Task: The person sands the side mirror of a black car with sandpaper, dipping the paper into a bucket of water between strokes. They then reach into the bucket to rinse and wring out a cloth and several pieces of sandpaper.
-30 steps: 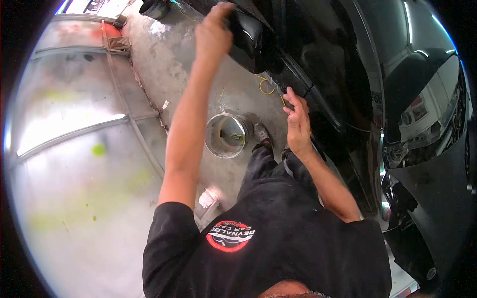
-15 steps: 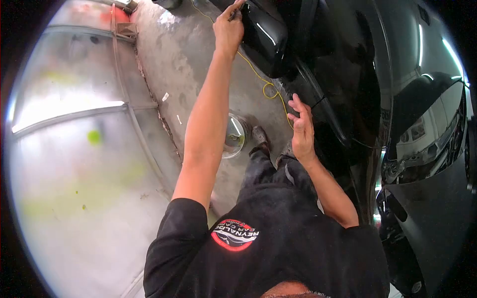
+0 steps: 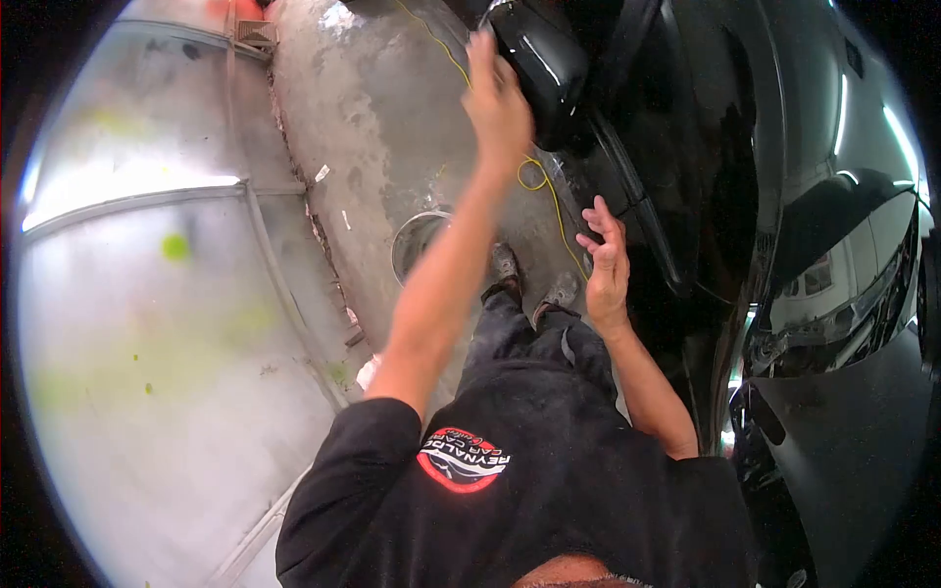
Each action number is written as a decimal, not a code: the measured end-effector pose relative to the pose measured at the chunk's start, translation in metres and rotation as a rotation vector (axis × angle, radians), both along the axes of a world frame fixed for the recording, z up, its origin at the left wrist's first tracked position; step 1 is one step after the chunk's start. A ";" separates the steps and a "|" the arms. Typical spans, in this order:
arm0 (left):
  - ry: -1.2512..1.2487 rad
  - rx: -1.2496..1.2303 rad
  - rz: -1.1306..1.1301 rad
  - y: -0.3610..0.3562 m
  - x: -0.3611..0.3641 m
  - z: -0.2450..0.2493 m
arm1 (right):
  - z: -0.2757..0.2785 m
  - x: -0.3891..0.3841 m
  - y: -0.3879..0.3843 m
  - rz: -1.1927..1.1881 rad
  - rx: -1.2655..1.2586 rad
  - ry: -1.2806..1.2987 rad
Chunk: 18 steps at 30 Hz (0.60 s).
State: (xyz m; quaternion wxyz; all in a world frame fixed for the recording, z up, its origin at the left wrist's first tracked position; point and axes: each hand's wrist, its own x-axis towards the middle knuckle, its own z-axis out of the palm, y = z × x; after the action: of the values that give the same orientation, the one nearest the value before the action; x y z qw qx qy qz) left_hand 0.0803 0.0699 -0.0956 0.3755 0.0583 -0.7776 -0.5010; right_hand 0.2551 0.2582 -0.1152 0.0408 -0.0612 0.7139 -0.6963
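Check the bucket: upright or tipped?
Upright: the bucket stands on the floor, its round rim facing up; the left forearm hides part.

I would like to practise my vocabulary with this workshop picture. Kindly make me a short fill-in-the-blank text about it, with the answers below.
1. The hand nearer to the side mirror is the person's ____ one.
2. The car is ____ in colour.
3. The looped cord on the floor is ____ in colour.
4. The T-shirt's round logo has a ____ outer ring.

Missing words: left; black; yellow; red.
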 end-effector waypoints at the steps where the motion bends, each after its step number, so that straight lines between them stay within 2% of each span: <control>1: 0.043 -0.088 0.023 0.031 0.037 -0.008 | -0.003 0.003 -0.002 0.010 -0.003 -0.015; 2: 0.083 -0.175 0.046 0.052 0.065 -0.010 | -0.005 0.003 -0.004 0.020 -0.005 -0.033; 5: 0.054 -0.129 -0.004 0.051 0.067 -0.013 | -0.006 0.001 -0.001 0.041 0.014 -0.008; 6: 0.103 -0.126 0.024 0.028 0.036 -0.013 | -0.005 0.000 0.001 0.047 0.011 0.004; 7: 0.110 0.010 -0.026 0.001 0.002 -0.004 | -0.004 -0.001 0.002 0.039 0.002 0.002; 8: -0.071 0.123 -0.052 -0.022 -0.023 0.020 | -0.003 -0.003 0.001 0.030 -0.008 -0.001; 9: -0.109 0.173 -0.122 -0.035 -0.034 0.037 | -0.001 -0.002 0.000 0.023 -0.015 -0.007; 13: 0.191 -0.106 0.144 0.004 0.015 -0.004 | -0.002 0.001 -0.010 0.038 -0.041 0.000; 14: 0.110 -0.009 0.060 0.026 0.051 -0.009 | -0.004 0.002 -0.011 0.060 -0.029 0.001; 15: 0.077 -0.064 0.068 0.041 0.073 -0.004 | -0.006 0.003 -0.013 0.088 -0.018 -0.003; 17: 0.114 0.014 0.066 0.022 0.061 0.000 | 0.000 0.006 -0.020 0.103 -0.040 -0.044; 18: 0.224 -0.008 0.072 -0.006 0.035 0.013 | 0.000 0.005 -0.021 0.091 -0.053 -0.060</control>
State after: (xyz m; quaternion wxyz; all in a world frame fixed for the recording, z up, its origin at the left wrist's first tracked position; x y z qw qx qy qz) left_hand 0.1157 0.0638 -0.0828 0.4779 0.0281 -0.7303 -0.4873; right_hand 0.2605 0.2372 -0.1154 0.0921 -0.0738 0.6903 -0.7138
